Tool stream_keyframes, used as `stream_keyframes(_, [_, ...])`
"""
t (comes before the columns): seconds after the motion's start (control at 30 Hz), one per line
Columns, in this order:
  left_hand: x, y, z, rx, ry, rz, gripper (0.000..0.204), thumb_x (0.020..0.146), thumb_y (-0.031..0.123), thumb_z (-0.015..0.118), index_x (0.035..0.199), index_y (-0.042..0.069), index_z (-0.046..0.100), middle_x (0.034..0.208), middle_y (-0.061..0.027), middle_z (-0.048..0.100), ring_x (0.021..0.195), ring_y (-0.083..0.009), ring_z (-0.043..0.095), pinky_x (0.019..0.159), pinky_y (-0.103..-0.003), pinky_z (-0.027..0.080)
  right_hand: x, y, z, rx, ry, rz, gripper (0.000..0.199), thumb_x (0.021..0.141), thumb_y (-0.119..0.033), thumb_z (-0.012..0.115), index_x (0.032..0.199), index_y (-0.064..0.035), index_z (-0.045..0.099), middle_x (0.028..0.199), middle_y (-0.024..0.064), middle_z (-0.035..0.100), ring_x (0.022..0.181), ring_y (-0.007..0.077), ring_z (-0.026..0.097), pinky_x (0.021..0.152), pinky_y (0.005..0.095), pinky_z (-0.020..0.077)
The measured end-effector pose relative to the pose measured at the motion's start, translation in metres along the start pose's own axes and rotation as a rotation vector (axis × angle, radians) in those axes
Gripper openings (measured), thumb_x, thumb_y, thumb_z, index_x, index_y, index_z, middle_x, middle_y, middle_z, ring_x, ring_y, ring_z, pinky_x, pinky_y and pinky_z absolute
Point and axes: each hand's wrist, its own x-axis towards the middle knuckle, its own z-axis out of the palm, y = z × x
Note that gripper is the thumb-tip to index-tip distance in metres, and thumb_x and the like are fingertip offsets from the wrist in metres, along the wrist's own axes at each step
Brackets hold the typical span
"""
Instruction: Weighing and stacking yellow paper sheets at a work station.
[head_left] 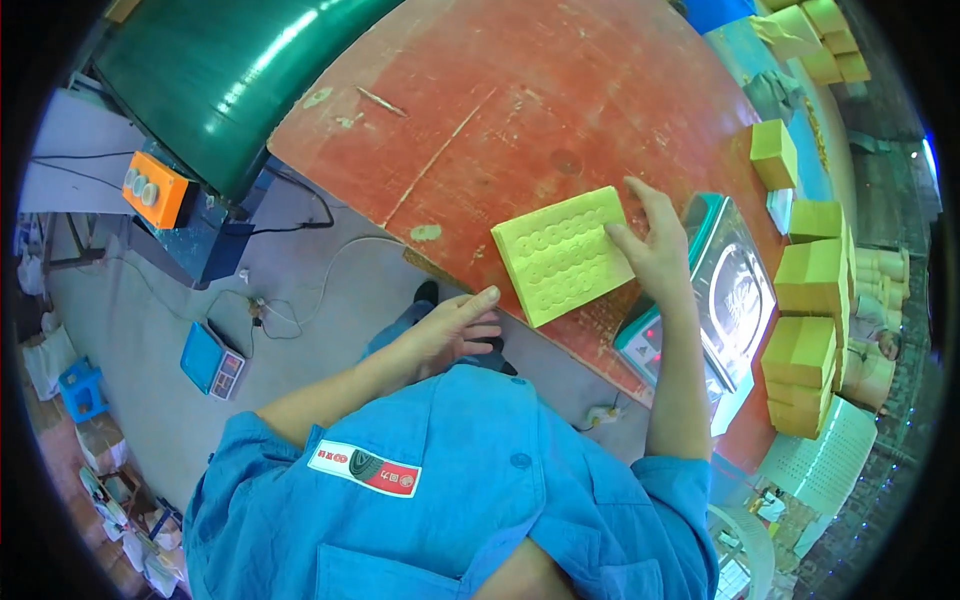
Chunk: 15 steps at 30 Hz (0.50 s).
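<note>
Head view shows one yellow-green foam sheet embossed with rows of rings (562,255) lying flat at the near edge of the worn red wooden table (520,100), just beside a green-framed weighing scale (725,290); stacked yellow foam blocks (805,350) stand beyond, seemingly handled already. Right hand (655,245) rests spread fingers on the sheet's far corner, gripping nothing; left hand (460,325) hangs loosely open below the table edge.
</note>
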Motion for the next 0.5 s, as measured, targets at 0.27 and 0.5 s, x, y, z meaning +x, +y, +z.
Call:
stream_keyframes(0.27, [-0.014, 0.008, -0.001, -0.034, -0.12, -0.024, 0.09, 0.082, 0.062, 0.063, 0.142, 0.002, 0.033, 0.139, -0.0163, 0.042, 0.13, -0.0264, 0.039, 0.106, -0.041, 0.032, -0.041, 0.016, 0.056, 0.276, 0.028, 0.069, 0.063, 0.084, -0.023, 0.067, 0.137, -0.0009, 0.042, 0.13, 0.0202, 0.054, 0.12, 0.0294, 0.053, 0.1, 0.0365, 0.0406])
stream_keyframes(0.5, [-0.041, 0.022, -0.01, -0.039, -0.096, 0.258, 0.086, 0.079, 0.048, 0.072, 0.14, 0.003, 0.034, 0.136, -0.0138, 0.046, 0.126, -0.0242, 0.043, 0.107, -0.041, 0.033, -0.085, -0.013, 0.093, 0.287, 0.24, 0.127, 0.068, 0.082, -0.024, 0.069, 0.139, -0.0007, 0.04, 0.127, 0.0195, 0.053, 0.117, 0.0296, 0.053, 0.098, 0.0388, 0.0419])
